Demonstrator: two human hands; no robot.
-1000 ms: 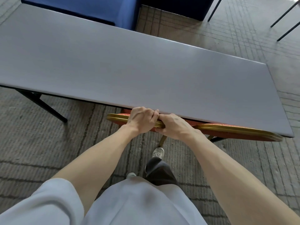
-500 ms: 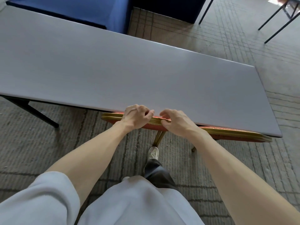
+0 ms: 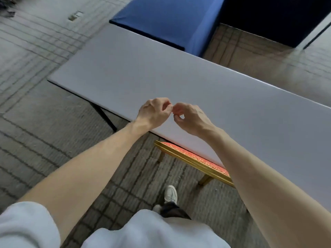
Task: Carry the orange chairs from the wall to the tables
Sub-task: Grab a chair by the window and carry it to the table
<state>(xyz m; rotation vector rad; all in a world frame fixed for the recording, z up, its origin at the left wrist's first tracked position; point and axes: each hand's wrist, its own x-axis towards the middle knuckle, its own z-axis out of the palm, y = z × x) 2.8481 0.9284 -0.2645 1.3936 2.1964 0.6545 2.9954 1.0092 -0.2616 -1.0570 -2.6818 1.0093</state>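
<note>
In the head view the orange chair [image 3: 195, 162] sits tucked under the near edge of the worktop [image 3: 232, 113], so this one looks done. My left hand [image 3: 154, 111] and right hand [image 3: 189, 119] hover over the worktop, fingers loosely bent, holding nothing. Next I should walk to the wall for another chair.

Chair [image 3: 189, 158] under table [image 3: 179, 77] near edge, ahead-right of our shoe [image 3: 171, 194]. Our left hand [image 3: 154, 111], right hand [image 3: 191, 119] side by side above edge. Draped table [image 3: 166, 20] beyond.
</note>
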